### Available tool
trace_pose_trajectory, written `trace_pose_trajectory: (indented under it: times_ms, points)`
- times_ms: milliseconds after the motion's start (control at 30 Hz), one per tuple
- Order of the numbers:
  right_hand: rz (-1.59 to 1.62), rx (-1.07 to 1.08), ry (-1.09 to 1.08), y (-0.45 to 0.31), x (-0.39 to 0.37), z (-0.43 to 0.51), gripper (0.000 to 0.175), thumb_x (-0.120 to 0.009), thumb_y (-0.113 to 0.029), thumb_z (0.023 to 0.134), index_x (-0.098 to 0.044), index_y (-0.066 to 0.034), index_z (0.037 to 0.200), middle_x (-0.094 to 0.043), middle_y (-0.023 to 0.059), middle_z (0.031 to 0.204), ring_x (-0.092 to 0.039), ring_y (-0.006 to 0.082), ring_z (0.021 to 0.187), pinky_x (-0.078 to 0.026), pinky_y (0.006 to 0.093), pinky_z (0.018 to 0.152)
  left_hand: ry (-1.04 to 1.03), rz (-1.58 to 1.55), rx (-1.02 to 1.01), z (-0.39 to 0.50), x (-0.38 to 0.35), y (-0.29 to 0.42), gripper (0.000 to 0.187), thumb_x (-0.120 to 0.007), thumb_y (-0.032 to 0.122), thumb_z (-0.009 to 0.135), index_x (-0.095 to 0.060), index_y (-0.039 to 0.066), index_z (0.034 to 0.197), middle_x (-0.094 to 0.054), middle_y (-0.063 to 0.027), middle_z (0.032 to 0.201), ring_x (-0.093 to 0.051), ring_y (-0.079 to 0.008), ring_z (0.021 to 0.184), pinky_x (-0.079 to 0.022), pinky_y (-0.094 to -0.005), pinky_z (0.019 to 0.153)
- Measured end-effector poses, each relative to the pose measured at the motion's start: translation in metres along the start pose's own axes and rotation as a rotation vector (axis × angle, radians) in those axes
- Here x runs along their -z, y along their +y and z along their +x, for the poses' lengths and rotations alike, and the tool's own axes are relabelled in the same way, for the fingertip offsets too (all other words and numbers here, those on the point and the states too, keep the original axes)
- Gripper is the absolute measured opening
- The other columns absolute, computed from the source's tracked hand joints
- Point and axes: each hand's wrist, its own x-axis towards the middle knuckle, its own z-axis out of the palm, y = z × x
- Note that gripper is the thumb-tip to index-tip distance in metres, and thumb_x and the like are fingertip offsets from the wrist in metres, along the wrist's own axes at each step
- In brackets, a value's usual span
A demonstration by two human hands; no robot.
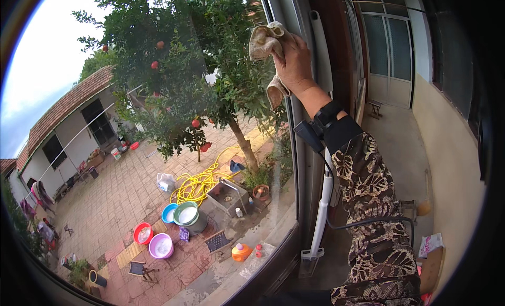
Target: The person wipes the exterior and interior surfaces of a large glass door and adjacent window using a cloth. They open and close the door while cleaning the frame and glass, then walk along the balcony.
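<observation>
My right hand (295, 65) grips a crumpled beige cloth (265, 41) at the upper right edge of a window pane. Part of the cloth bulges above the fingers, and a loose end (277, 92) hangs below the hand. The cloth lies against or very close to the glass (236, 89), beside the dark window frame (302, 156). A black strap with a small device (328, 114) is around my wrist, and a black cable runs from it along the patterned sleeve. My left hand is out of view.
Right of the frame stands a white pole (321, 211). A cardboard box (432, 262) and a small stool (408, 211) are in the passage. Through the glass show a pomegranate tree (240, 140), a coiled yellow hose (197, 183), a sink (229, 197) and several basins in a paved courtyard.
</observation>
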Motion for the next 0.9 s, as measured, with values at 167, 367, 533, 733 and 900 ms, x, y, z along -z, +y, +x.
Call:
trace_pose_trajectory:
  times_ms: [167, 367, 533, 733, 900]
  points:
    - [-0.029, -0.155, -0.070, -0.022, 0.027, -0.116, 0.034, -0.066, -0.026, 0.090, -0.066, -0.0143, 0.122, -0.053, 0.0023, 0.139, -0.050, 0.0298, 0.122, -0.041, 0.0470, 0.100, -0.004, -0.088, -0.052, 0.000, 0.000, -0.005, 0.039, -0.041, 0.022, 0.100, -0.063, 0.010, 0.130, -0.022, -0.0349, 0.154, -0.018, -0.0572, 0.141, -0.017, -0.0728, 0.107]
    - [-0.068, -0.427, -0.194, -0.057, 0.068, -0.286, 0.032, -0.062, -0.021, 0.090, -0.067, -0.0065, 0.118, -0.051, 0.0135, 0.136, -0.050, 0.0366, 0.120, -0.040, 0.0497, 0.101, -0.019, -0.081, -0.113, -0.002, -0.003, -0.008, 0.038, -0.042, 0.020, 0.101, -0.053, 0.008, 0.135, -0.034, -0.0343, 0.149, -0.017, -0.0599, 0.141, -0.015, -0.0756, 0.106]
    - [-0.009, -0.881, -0.272, -0.116, 0.100, -0.395, 0.033, -0.060, -0.016, 0.091, -0.064, -0.0038, 0.121, -0.052, 0.0215, 0.131, -0.051, 0.0425, 0.119, -0.044, 0.0476, 0.101, 0.030, -0.123, -0.079, 0.001, -0.004, -0.003, 0.034, -0.044, 0.021, 0.101, -0.057, 0.015, 0.132, -0.027, -0.0378, 0.151, -0.015, -0.0611, 0.141, -0.014, -0.0771, 0.107]
    - [0.256, -0.777, 0.063, -0.136, 0.069, -0.263, 0.034, -0.058, -0.013, 0.091, -0.063, 0.0026, 0.120, -0.061, 0.0220, 0.119, -0.058, 0.0420, 0.107, -0.046, 0.0464, 0.095, 0.041, -0.096, -0.065, 0.004, -0.004, 0.000, 0.032, -0.047, 0.025, 0.101, -0.060, 0.021, 0.130, -0.022, -0.0391, 0.152, -0.020, -0.0598, 0.140, -0.017, -0.0763, 0.107]
    - [0.261, -0.320, -0.096, -0.230, 0.077, -0.106, 0.039, -0.063, -0.017, 0.087, -0.063, -0.0020, 0.123, -0.056, 0.0182, 0.129, -0.054, 0.0349, 0.102, -0.042, 0.0438, 0.085, 0.051, -0.083, -0.066, 0.000, -0.006, -0.002, 0.032, -0.047, 0.025, 0.101, -0.063, 0.022, 0.128, -0.022, -0.0379, 0.153, -0.022, -0.0576, 0.141, -0.017, -0.0756, 0.108]
